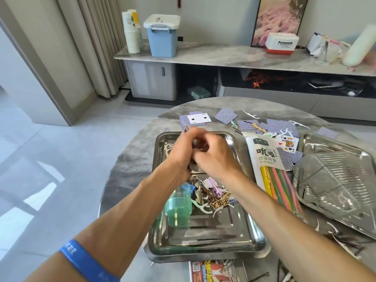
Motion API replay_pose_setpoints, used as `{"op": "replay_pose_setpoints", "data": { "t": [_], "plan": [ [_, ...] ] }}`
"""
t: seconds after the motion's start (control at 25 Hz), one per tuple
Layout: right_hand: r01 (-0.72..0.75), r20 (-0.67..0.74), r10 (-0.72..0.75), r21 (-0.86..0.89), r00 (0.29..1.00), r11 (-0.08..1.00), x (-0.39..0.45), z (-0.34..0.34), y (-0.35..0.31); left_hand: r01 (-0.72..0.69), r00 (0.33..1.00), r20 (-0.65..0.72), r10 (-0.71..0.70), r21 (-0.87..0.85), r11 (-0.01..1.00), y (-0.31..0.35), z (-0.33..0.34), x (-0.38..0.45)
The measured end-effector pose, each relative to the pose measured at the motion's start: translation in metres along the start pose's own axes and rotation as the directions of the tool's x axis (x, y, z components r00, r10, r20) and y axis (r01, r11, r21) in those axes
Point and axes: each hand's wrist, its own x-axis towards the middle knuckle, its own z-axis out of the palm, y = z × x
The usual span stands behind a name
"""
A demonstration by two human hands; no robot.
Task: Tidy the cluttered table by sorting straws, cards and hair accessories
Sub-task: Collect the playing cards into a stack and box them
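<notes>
Your two hands meet above the far half of the steel tray, the left hand and the right hand pressed close together with fingers curled around small dark items between them; motion blur hides exactly what each one pinches, though a thin purple-tipped piece pokes up from the left fingers. You wear a blue wristband on the left forearm. Below your wrists, in the middle of the tray, lies a heap of hair accessories, and just left of it a translucent green cup lies tilted. A single black bobby pin rests on the tray's near floor. To the right, a bag of coloured straws lies on the worktop, its right side overlapping the rim of a second steel tray that carries a clear ribbed plastic lid. Beyond both trays, playing cards are scattered mostly face down, with white floss picks among them. More dark hairpins lie on the worktop at the near right.
</notes>
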Motion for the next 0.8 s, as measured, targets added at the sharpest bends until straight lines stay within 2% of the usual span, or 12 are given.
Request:
{"op": "replay_pose_setpoints", "data": {
  "t": [0.04, 0.08, 0.12, 0.2, 0.24, 0.36, 0.48, 0.56, 0.6, 0.68, 0.8],
  "plan": [
    [-0.058, 0.174, 0.027, 0.178, 0.984, 0.982, -0.004, -0.006, 0.001, 0.002, 0.998, -0.064, -0.004, -0.036, 0.999, 0.0, -0.005, -0.001],
    [-0.058, 0.304, -0.022, 0.251, 0.952, 0.966, -0.007, -0.015, 0.004, 0.001, 0.995, -0.103, -0.009, -0.08, 0.997, 0.002, -0.011, 0.0],
    [0.047, 0.352, -0.099, 0.155, 0.931, 0.987, -0.01, -0.024, 0.008, 0.006, 0.994, -0.11, -0.016, -0.095, 0.995, 0.004, -0.017, 0.001],
    [0.305, 0.399, -0.22, -0.163, 0.89, 0.938, -0.011, -0.03, 0.016, 0.052, 0.996, -0.072, -0.054, -0.036, 0.998, 0.005, -0.017, -0.002],
    [0.369, 0.42, -0.249, -0.235, 0.873, 0.899, -0.009, -0.03, 0.017, 0.079, 0.997, -0.027, -0.079, 0.011, 0.997, 0.004, -0.01, -0.005],
    [0.3, 0.362, -0.22, -0.184, 0.906, 0.936, 0.0, -0.028, 0.018, 0.151, 0.984, 0.063, -0.165, 0.189, 0.97, 0.004, 0.005, -0.014],
    [0.299, 0.308, -0.238, -0.169, 0.921, 0.939, 0.004, -0.029, 0.023, 0.179, 0.976, 0.092, -0.197, 0.178, 0.968, 0.008, 0.001, -0.007],
    [0.285, 0.373, -0.227, -0.107, 0.9, 0.953, 0.013, -0.028, 0.024, 0.102, 0.995, -0.008, -0.103, 0.233, 0.967, 0.012, 0.0, 0.008],
    [0.244, 0.404, -0.198, -0.066, 0.893, 0.967, 0.025, -0.029, 0.024, 0.031, 0.997, -0.081, -0.002, 0.361, 0.932, 0.014, -0.002, 0.023],
    [0.153, 0.376, -0.129, -0.034, 0.918, 0.988, 0.059, -0.033, 0.031, -0.073, 0.965, -0.151, 0.213, 0.629, 0.774, 0.026, -0.009, 0.057],
    [0.106, 0.205, -0.066, -0.192, 0.977, 0.976, 0.122, -0.038, 0.057, -0.055, 0.903, -0.198, 0.381, 0.826, 0.56, 0.05, -0.027, 0.12]
  ]
}}
